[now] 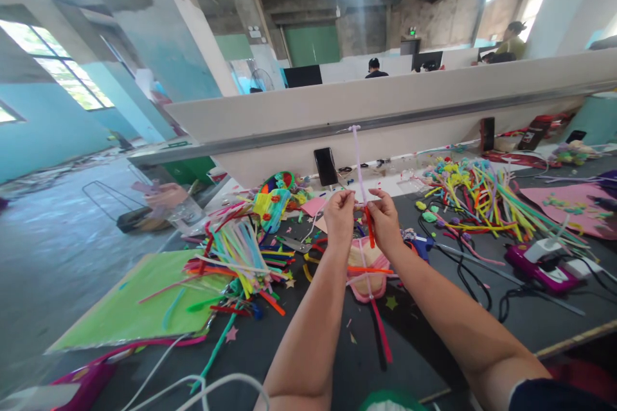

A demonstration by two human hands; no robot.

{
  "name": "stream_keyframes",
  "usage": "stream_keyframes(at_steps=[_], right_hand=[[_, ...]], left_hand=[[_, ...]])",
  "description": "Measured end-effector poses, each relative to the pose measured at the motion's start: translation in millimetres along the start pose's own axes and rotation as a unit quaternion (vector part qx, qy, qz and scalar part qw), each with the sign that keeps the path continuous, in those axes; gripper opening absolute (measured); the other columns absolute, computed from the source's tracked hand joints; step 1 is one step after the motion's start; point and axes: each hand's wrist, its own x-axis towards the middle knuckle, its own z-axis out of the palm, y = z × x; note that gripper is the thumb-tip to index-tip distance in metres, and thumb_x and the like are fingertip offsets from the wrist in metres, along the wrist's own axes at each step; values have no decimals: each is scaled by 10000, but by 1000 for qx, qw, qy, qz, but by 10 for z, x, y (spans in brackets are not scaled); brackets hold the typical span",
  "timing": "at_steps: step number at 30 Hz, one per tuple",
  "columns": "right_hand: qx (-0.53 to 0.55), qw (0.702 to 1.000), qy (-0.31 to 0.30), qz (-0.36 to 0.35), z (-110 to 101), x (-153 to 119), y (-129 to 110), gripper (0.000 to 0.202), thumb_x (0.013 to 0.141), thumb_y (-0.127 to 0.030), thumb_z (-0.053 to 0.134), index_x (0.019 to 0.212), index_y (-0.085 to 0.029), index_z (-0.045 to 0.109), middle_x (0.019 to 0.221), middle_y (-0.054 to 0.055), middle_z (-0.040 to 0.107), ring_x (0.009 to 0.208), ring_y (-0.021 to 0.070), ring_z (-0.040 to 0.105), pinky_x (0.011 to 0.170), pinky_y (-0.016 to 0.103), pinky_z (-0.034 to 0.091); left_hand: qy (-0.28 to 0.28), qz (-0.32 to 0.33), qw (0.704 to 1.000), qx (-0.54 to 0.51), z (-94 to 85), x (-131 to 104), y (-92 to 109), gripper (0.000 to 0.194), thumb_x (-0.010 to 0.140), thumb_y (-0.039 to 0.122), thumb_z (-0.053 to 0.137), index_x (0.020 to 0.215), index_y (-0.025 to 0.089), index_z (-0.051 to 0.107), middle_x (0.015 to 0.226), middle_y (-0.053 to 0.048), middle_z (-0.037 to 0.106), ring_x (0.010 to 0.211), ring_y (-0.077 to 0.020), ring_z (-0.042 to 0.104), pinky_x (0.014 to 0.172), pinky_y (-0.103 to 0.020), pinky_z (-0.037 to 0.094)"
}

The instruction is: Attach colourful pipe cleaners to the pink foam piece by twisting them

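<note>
My left hand (340,215) is closed in a pinch at the lower part of an upright lavender pipe cleaner (359,164), whose top is curled. A thin strand spans the gap between my fingers, its end hidden. Close beside it, my right hand (384,213) pinches a red-orange pipe cleaner (370,231) that hangs down against the lavender stem. Below both hands lies a pink and cream padded piece (367,282) on the dark table, crossed by an orange pipe cleaner (369,270). A red pipe cleaner (382,332) sticks out toward me.
Bundles of coloured pipe cleaners lie left (241,250) and right (491,199). A green sheet in plastic (130,298) covers the left side. A phone (326,166) leans on the white partition (289,109). Purple power strip (544,270) and cables sit right. Other people (375,69) are beyond.
</note>
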Motion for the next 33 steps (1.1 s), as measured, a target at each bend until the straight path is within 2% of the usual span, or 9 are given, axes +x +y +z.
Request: stream_keyframes(at_steps=[4, 7, 11, 16, 23, 33], right_hand=[[-2, 1000, 2, 8, 1, -6, 31, 360, 758, -283, 631, 1100, -246, 527, 618, -83, 569, 479, 91, 551, 496, 216, 475], [0, 1000, 2, 2, -4, 1, 27, 389, 761, -288, 632, 1130, -256, 513, 661, -77, 585, 509, 94, 570, 509, 220, 487], [14, 1000, -5, -14, -25, 34, -26, 496, 761, -278, 643, 1213, -274, 440, 730, -72, 606, 545, 88, 580, 544, 217, 494], [12, 1000, 0, -29, -33, 53, -92, 625, 759, -260, 649, 1310, -307, 358, 800, -67, 610, 610, 88, 582, 576, 210, 489], [-18, 998, 11, -53, -36, 53, -23, 658, 766, -255, 647, 1348, -311, 346, 843, -51, 626, 724, 106, 619, 661, 226, 497], [-53, 996, 4, -76, -11, 10, 45, 548, 795, -275, 636, 1288, -279, 396, 827, -25, 629, 660, 117, 610, 629, 246, 497]], left_hand=[[1, -1, 1000, 7, -7, 7, -2, 162, 742, 303, 649, 823, 163, 650, 682, 7, 601, 568, -100, 571, 551, -207, 454], [-1, -9, 1000, 1, -19, 3, 7, 228, 777, 377, 631, 850, 162, 653, 731, -2, 609, 585, -92, 570, 575, -210, 470], [3, -50, 995, -86, -20, -11, 27, 363, 821, 489, 573, 960, 161, 642, 835, -30, 628, 623, -88, 586, 606, -221, 488], [-36, -100, 979, -175, -6, -19, 34, 444, 800, 535, 599, 993, 136, 633, 888, -72, 651, 697, -112, 623, 651, -240, 505], [-42, -98, 976, -189, 4, -20, 52, 472, 793, 579, 585, 991, 154, 641, 900, -73, 661, 731, -115, 625, 666, -239, 498], [-37, -72, 978, -194, 50, -56, 34, 425, 750, 504, 674, 992, 156, 657, 852, -62, 667, 667, -104, 613, 563, -205, 447]])
